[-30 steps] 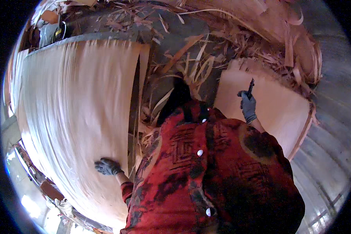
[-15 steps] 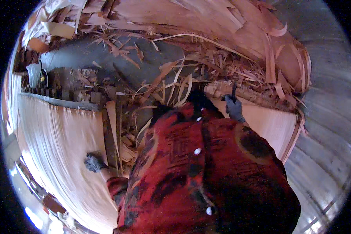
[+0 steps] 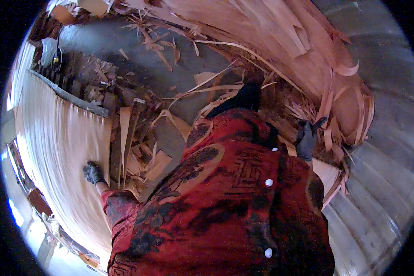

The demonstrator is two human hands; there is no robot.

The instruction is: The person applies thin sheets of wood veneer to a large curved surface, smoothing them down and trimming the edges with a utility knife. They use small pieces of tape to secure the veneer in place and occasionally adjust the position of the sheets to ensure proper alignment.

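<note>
My left hand, in a grey work glove, lies on the tall stack of pale wood veneer sheets near its right edge, fingers spread. On the other side of my body, my right hand, also in a dark grey glove, is closed round a slim dark tool. The tool's kind is too blurred to tell. Below that hand shows the corner of a second veneer stack, mostly hidden by my red patterned jacket.
Loose veneer strips and scraps litter the grey floor between the stacks. A large heap of reddish veneer runs along the far side. At the left stand a clear plastic bag and wood blocks. Corrugated metal sheeting lines the right.
My body has turned, and the jacket covers more of the right stack. My right hand has moved right with the tool, toward the reddish heap. The left hand stays on the left stack.
</note>
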